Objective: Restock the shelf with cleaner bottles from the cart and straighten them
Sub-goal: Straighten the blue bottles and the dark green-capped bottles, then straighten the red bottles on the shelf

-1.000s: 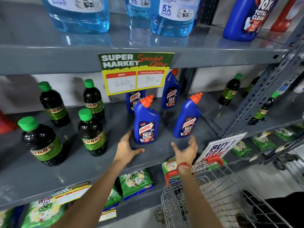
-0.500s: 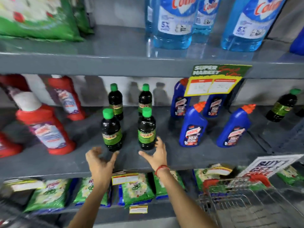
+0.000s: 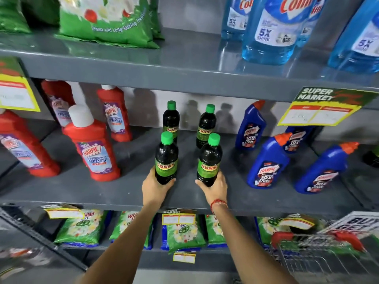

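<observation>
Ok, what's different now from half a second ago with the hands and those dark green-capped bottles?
Both hands moved forward from open in front of the shelf edge to the front pair of dark bottles. The left hand now cups the base of the front left bottle; the right hand cups the front right bottle. The two back bottles, the red bottles and the blue bottles stayed put.

Four dark bottles [image 3: 166, 160] at frame centre carry green caps and green-yellow labels; red bottles [image 3: 93, 148] with white caps at left, blue bottles [image 3: 266, 160] with orange caps at right, grey shelf [image 3: 123, 191]
</observation>
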